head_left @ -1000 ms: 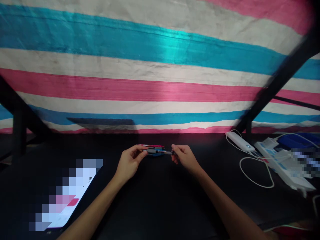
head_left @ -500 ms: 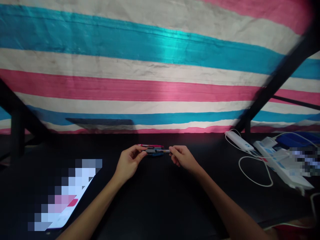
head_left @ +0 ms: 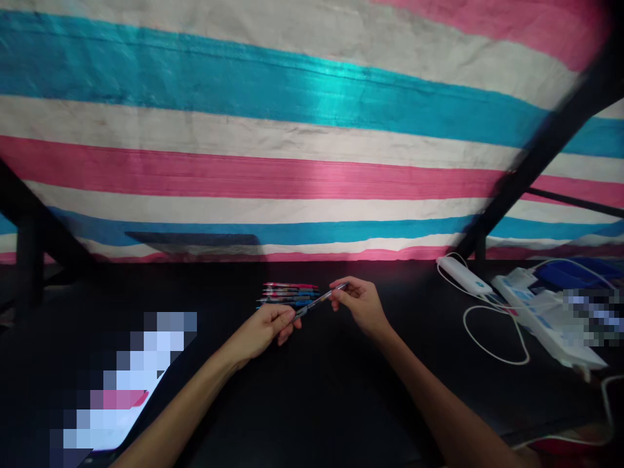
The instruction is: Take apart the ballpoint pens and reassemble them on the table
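A slim pen (head_left: 319, 302) with a clear barrel and a dark grip slants between my two hands, just above the dark tabletop. My left hand (head_left: 270, 328) pinches its lower end, thumb on top. Farther up, my right hand (head_left: 358, 302) has its fingers closed around the other end, and the dark tip pokes out past them. Behind my left hand lies a row of pens (head_left: 287, 296), red ones at the back and blue ones nearer, side by side and pointing left to right.
At the left, a lit screen (head_left: 131, 403) lies on the black table (head_left: 312, 403), partly blurred out. On the right are a white power strip (head_left: 546, 325), a white power bank (head_left: 463, 275), looping cables and a blue item (head_left: 580, 272). A striped sheet (head_left: 292, 175) hangs behind.
My left hand has come nearer to me and away from the row, uncovering the pens. The held pen has turned from level to slanting, its right end raised.
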`<state>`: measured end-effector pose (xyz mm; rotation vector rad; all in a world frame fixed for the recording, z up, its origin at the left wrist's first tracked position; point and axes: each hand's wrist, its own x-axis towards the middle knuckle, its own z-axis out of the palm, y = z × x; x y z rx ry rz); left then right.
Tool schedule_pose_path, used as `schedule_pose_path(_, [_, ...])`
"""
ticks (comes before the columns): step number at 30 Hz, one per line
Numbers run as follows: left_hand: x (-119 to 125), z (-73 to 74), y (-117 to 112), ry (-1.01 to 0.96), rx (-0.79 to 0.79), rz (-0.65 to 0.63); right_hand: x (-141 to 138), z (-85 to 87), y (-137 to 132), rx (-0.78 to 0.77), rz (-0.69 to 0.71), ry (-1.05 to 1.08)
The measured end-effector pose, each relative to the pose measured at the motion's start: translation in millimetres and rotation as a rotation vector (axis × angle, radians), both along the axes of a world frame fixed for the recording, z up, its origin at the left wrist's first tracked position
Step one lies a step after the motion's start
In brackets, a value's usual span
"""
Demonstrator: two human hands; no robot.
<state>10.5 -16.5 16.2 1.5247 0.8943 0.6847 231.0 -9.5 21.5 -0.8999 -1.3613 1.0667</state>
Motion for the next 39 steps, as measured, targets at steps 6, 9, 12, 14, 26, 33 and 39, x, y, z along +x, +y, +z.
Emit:
schedule_pose_path(6, [8.3, -8.4, -1.6, 0.029, 0.079, 0.1, 0.7, 4.5, -0.3, -0.025, -0.072, -0.072])
schedule_pose_path(9, [13.3, -8.6, -5.4, 0.082, 0.145, 0.146, 1.6, 6.2, -1.1, -0.035, -0.087, -0.091])
schedule_pose_path(12, [16.3, -7.4, -7.9, 0.121, 0.159, 0.159, 2.2, 5.7, -2.1, -0.054, -0.106, -0.098])
schedule_pose_path(14, [17.8, -6.8, -8.8, 0.134, 0.162, 0.156, 1.8, 4.3, -2.2, -0.062, -0.124, -0.09])
schedule_pose_path(26, [34.5, -12.4, -22.9, 0.125, 0.359, 0.013, -25.7, 8.6, -14.4, -0.283, 0.278, 0.583])
schedule_pose_path(33, [21.4, -14.1, -10.8, 0.287, 0.591, 0.187, 9.8, 33.4, -13.3, -0.438, 0.424, 0.803])
schedule_pose_path(39, [13.0, -18.8, -1.0, 0.478, 0.724, 0.106, 17.1, 40.9, -11.4, -0.519, 0.327, 0.785])
